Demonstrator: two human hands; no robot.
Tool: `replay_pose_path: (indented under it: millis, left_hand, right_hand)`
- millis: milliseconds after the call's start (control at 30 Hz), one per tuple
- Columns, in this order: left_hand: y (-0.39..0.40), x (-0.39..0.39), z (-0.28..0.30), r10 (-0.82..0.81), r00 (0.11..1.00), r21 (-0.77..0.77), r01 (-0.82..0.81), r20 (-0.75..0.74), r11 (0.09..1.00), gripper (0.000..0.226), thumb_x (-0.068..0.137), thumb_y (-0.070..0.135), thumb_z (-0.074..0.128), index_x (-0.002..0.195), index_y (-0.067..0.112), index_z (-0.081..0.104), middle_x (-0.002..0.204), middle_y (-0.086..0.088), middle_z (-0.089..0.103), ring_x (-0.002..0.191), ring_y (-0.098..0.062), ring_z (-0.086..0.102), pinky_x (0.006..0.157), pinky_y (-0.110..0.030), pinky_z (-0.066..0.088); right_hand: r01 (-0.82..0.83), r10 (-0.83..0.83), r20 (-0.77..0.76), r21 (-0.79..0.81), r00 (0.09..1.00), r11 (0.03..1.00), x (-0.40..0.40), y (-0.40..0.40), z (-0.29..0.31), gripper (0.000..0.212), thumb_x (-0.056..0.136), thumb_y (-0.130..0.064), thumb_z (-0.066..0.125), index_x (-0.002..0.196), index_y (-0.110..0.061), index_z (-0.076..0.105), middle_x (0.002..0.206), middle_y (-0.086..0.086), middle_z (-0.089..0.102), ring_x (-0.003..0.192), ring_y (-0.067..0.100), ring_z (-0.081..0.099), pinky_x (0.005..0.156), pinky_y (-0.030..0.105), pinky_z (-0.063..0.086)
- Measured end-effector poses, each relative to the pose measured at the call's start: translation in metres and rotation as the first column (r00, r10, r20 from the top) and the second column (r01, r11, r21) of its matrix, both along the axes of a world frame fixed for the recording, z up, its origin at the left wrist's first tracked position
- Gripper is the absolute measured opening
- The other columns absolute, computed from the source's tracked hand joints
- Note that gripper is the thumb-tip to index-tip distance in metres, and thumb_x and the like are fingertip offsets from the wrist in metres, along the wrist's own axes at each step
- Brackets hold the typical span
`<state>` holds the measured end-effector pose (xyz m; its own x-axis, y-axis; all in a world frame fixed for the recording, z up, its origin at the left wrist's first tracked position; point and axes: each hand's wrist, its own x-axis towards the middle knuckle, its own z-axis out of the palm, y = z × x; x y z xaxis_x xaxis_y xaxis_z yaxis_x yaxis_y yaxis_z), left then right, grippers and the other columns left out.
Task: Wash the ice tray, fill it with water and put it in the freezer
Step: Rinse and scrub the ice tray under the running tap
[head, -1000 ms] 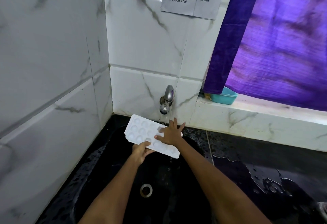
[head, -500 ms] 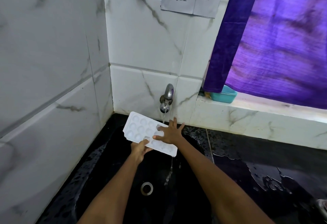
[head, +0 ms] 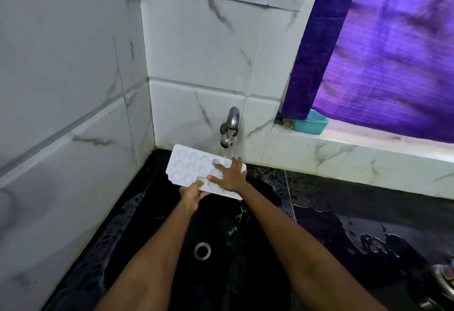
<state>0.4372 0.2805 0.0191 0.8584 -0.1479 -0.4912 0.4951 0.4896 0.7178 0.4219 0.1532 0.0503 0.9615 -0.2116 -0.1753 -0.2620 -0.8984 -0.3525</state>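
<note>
Rinsing stage: white ice tray [head: 194, 166] held above the black sink [head: 137, 224], its right end under the running tap [head: 229, 127].
Risk: water hitting the shallow cups may splash onto the wet counter [head: 356, 212]; a slick tray could slide from the one-handed pinch.
Left hand [head: 192, 194]: clamped on the tray's near edge, thumb on top.
Right hand [head: 228, 175]: fingers spread flat across the cups, pressing rather than gripping.
</note>
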Motion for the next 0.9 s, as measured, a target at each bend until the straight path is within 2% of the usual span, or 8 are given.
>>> replay_pose_path:
  millis: [133, 267, 367, 433, 533, 667, 800, 900]
  left_hand:
    - [0.007, 0.004, 0.000, 0.061, 0.998, -0.034, -0.061, -0.015, 0.998, 0.046, 0.087, -0.016, 0.049, 0.132, -0.008, 0.045, 0.134, -0.025, 0.052, 0.114, -0.041, 0.056, 0.086, -0.048, 0.049]
    - [0.006, 0.002, -0.005, 0.026, 0.999, -0.033, -0.027, -0.027, 0.999, 0.046, 0.087, -0.014, 0.050, 0.132, -0.009, 0.045, 0.131, -0.025, 0.054, 0.100, -0.033, 0.055, 0.087, -0.047, 0.049]
    - [0.005, 0.000, -0.006, 0.054, 0.998, -0.055, -0.056, -0.034, 0.997, 0.046, 0.086, -0.014, 0.050, 0.132, -0.009, 0.046, 0.118, -0.020, 0.057, 0.099, -0.032, 0.055, 0.085, -0.047, 0.049]
    - [0.006, 0.002, -0.006, 0.075, 0.997, -0.034, -0.076, -0.031, 0.997, 0.045, 0.086, -0.014, 0.051, 0.131, -0.008, 0.047, 0.121, -0.020, 0.057, 0.101, -0.033, 0.057, 0.084, -0.047, 0.050]
    - [0.009, 0.004, -0.004, 0.052, 0.998, 0.015, -0.051, -0.020, 0.999, 0.044, 0.086, -0.013, 0.052, 0.129, -0.007, 0.048, 0.131, -0.024, 0.055, 0.107, -0.038, 0.059, 0.083, -0.046, 0.050]
    - [0.010, 0.008, -0.005, 0.055, 0.998, 0.037, -0.055, 0.005, 0.998, 0.043, 0.086, -0.012, 0.053, 0.128, -0.008, 0.049, 0.131, -0.024, 0.056, 0.096, -0.031, 0.057, 0.081, -0.045, 0.050]
    - [0.008, 0.006, -0.003, 0.041, 0.999, 0.023, -0.041, -0.004, 0.999, 0.043, 0.086, -0.013, 0.051, 0.129, -0.009, 0.048, 0.115, -0.020, 0.058, 0.087, -0.028, 0.059, 0.061, -0.037, 0.059]
    - [0.007, 0.009, -0.002, 0.066, 0.998, -0.015, -0.066, -0.011, 0.998, 0.045, 0.087, -0.013, 0.049, 0.131, -0.009, 0.046, 0.117, -0.018, 0.057, 0.096, -0.030, 0.056, 0.078, -0.043, 0.054]
  right_hand:
    - [0.024, -0.022, 0.262, -0.002, 0.965, 1.000, -0.006, -0.013, -0.003, 0.049, 0.088, -0.056, 0.051, 0.128, -0.028, 0.053, 0.153, 0.016, 0.019, 0.146, 0.033, -0.006, 0.116, 0.055, 0.007]
    - [0.031, -0.016, 0.111, -0.135, 0.994, 0.990, -0.003, -0.009, -0.005, 0.061, 0.089, -0.062, 0.041, 0.134, -0.022, 0.047, 0.157, 0.020, 0.004, 0.145, 0.037, -0.018, 0.110, 0.069, 0.001]
    - [0.033, -0.030, 0.046, -0.060, 0.998, 0.998, 0.001, -0.004, -0.001, 0.069, 0.085, -0.067, 0.044, 0.141, -0.027, 0.038, 0.157, 0.020, -0.002, 0.143, 0.039, -0.022, 0.109, 0.070, -0.003]
    - [0.031, -0.029, 0.043, -0.051, 0.999, 0.998, 0.001, -0.009, 0.001, 0.063, 0.084, -0.066, 0.046, 0.137, -0.032, 0.044, 0.157, 0.019, 0.001, 0.143, 0.038, -0.022, 0.109, 0.070, -0.003]
    - [0.017, -0.010, 0.036, -0.196, 0.999, 0.980, 0.002, -0.010, 0.000, 0.059, 0.087, -0.066, 0.040, 0.135, -0.031, 0.048, 0.157, 0.019, 0.002, 0.143, 0.038, -0.022, 0.108, 0.071, 0.000]
    - [0.004, 0.001, 0.023, -0.195, 1.000, 0.981, 0.004, -0.006, 0.003, 0.063, 0.086, -0.065, 0.042, 0.136, -0.026, 0.048, 0.154, 0.021, 0.010, 0.144, 0.039, -0.018, 0.111, 0.069, 0.003]
    - [0.002, -0.004, -0.005, -0.312, 1.000, 0.950, 0.008, -0.001, 0.004, 0.069, 0.087, -0.067, 0.036, 0.139, -0.021, 0.043, 0.156, 0.022, 0.006, 0.144, 0.040, -0.016, 0.109, 0.070, 0.005]
    - [-0.028, 0.026, -0.013, -0.223, 1.000, 0.974, 0.006, -0.005, 0.000, 0.076, 0.083, -0.071, 0.041, 0.146, -0.030, 0.029, 0.157, 0.020, 0.000, 0.144, 0.039, -0.019, 0.109, 0.071, 0.002]
